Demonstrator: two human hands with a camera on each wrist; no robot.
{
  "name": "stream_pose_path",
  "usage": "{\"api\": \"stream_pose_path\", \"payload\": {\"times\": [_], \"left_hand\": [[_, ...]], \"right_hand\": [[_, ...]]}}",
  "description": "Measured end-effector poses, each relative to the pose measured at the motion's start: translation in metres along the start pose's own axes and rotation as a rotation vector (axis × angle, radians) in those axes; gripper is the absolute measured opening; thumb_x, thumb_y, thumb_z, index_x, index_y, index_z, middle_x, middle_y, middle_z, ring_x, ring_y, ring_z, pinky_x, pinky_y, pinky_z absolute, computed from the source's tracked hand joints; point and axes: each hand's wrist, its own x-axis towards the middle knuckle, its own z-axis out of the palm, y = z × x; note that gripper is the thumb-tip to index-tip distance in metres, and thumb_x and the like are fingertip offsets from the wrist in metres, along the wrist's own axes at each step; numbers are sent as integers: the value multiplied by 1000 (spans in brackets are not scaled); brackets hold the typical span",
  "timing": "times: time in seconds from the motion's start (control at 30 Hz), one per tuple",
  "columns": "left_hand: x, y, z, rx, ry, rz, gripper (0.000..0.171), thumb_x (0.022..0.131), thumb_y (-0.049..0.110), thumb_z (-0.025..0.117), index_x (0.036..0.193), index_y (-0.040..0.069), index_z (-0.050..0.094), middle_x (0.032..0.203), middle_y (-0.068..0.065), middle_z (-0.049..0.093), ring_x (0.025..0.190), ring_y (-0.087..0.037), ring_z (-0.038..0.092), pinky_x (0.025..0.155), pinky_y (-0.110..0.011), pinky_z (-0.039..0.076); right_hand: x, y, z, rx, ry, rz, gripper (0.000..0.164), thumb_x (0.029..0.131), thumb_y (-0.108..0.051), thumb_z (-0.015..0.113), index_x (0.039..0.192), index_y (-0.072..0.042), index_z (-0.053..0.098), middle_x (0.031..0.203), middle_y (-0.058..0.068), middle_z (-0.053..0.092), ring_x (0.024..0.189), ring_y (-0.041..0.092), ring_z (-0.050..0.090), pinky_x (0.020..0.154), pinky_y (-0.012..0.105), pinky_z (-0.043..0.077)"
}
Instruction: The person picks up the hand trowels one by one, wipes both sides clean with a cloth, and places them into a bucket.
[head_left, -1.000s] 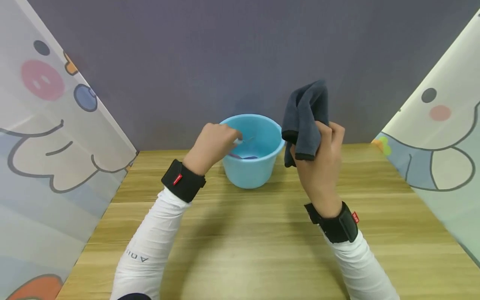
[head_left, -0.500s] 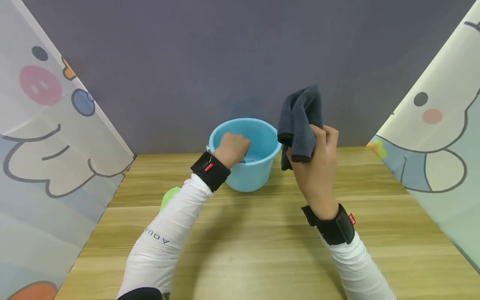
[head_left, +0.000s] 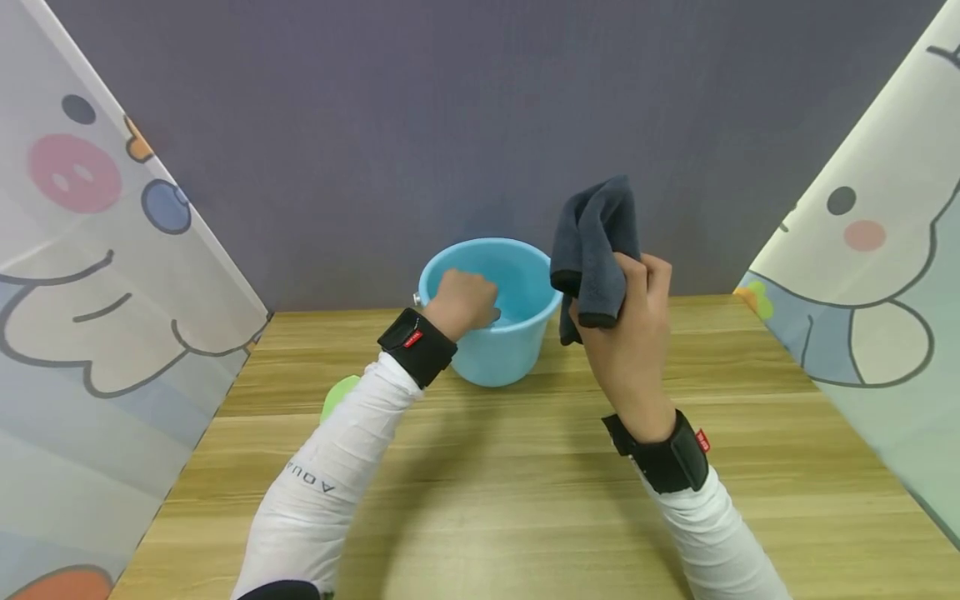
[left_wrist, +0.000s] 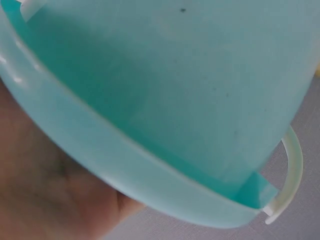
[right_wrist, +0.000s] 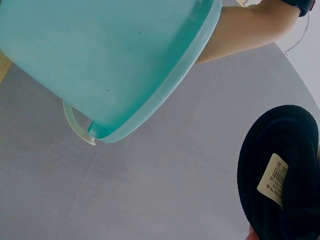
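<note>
A light blue bucket (head_left: 501, 357) stands upright on the wooden table. My left hand (head_left: 461, 302) reaches over its near left rim, and its fingers are hidden inside, so what they hold does not show. In the left wrist view, the bucket's rim (left_wrist: 125, 150) covers most of that hand. To the bucket's right, my right hand (head_left: 633, 337) grips a folded dark grey cloth (head_left: 596, 237) in the air. A printed label (right_wrist: 274, 179) shows among the cloth's folds in the right wrist view.
A light green object (head_left: 339, 395) lies on the table, partly hidden by the left sleeve. The bucket's white handle (right_wrist: 74, 124) hangs at its side. Behind the table rises a grey wall (head_left: 375, 150), with cartoon-printed panels at left and right.
My left hand has moved right and down into the bucket, and the purple and blue things seen inside earlier are now hidden. My right hand keeps its grip on the cloth, nearly still.
</note>
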Motion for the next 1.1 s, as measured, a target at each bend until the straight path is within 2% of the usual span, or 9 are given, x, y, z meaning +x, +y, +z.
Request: {"api": "stream_pose_path", "payload": {"times": [0.2, 0.33, 0.43, 0.53, 0.67, 0.73, 0.83, 0.93, 1.1], "left_hand": [[-2, -1, 1, -17, 28, 0, 46, 106, 34, 52, 66, 16, 39, 64, 3, 34, 62, -13, 43, 59, -29, 36], [-5, -3, 3, -29, 110, 7, 45, 107, 30, 51, 66, 16, 38, 63, 3, 32, 59, -13, 39, 55, -29, 34], [-9, -4, 6, -32, 251, 25, 47, 105, 25, 53, 63, 17, 34, 61, 3, 26, 56, -12, 33, 52, -28, 29], [-17, -6, 11, -19, 450, 63, 47, 103, 21, 56, 62, 17, 33, 61, 4, 25, 56, -11, 30, 50, -26, 25], [-35, -8, 20, 22, 701, 95, 39, 103, 19, 57, 66, 15, 44, 62, 3, 32, 57, -11, 34, 49, -25, 26], [-46, -11, 24, 45, 780, 86, 36, 104, 19, 56, 69, 13, 50, 62, 2, 38, 56, -12, 37, 47, -25, 28], [-65, -18, 33, 42, 821, 44, 31, 103, 16, 56, 74, 9, 55, 65, -2, 45, 54, -14, 40, 43, -27, 31], [-85, -28, 46, 8, 798, 4, 23, 101, 13, 58, 80, 5, 56, 70, -5, 50, 54, -16, 42, 42, -29, 33], [-116, -42, 83, -7, 744, -31, 21, 97, 9, 61, 79, 5, 53, 66, -1, 40, 53, -10, 32, 42, -25, 24]], "right_hand": [[0, 0, 0, 11, -10, 4, 46, 86, -3, 73, 129, -5, 54, 121, 30, 48, 107, 44, 57, 90, 61, 50], [0, 0, 1, 9, -13, -1, 46, 87, -5, 73, 129, -5, 55, 121, 31, 48, 107, 44, 57, 90, 61, 50], [0, 0, 2, 11, -15, -7, 45, 87, -5, 73, 128, -4, 55, 121, 31, 48, 106, 44, 57, 89, 61, 50], [0, 0, 2, 15, -21, -10, 45, 87, -5, 74, 128, -4, 55, 121, 30, 48, 106, 44, 57, 88, 61, 50], [0, 1, 2, 18, -18, -9, 44, 88, -6, 73, 128, -4, 55, 121, 31, 48, 104, 44, 57, 87, 60, 51], [0, 1, 1, 18, -10, -4, 43, 88, -6, 73, 128, -4, 55, 120, 31, 48, 104, 44, 56, 86, 59, 51], [1, 1, 2, 19, -8, 3, 43, 89, -7, 72, 128, -4, 55, 121, 31, 48, 104, 44, 56, 86, 59, 51], [2, -1, 2, 20, -16, 8, 44, 88, -7, 73, 129, -4, 55, 121, 31, 48, 105, 44, 56, 86, 60, 51], [1, -2, 2, 22, -30, 11, 44, 89, -9, 73, 129, -3, 55, 122, 30, 48, 104, 44, 56, 87, 59, 51]]}}
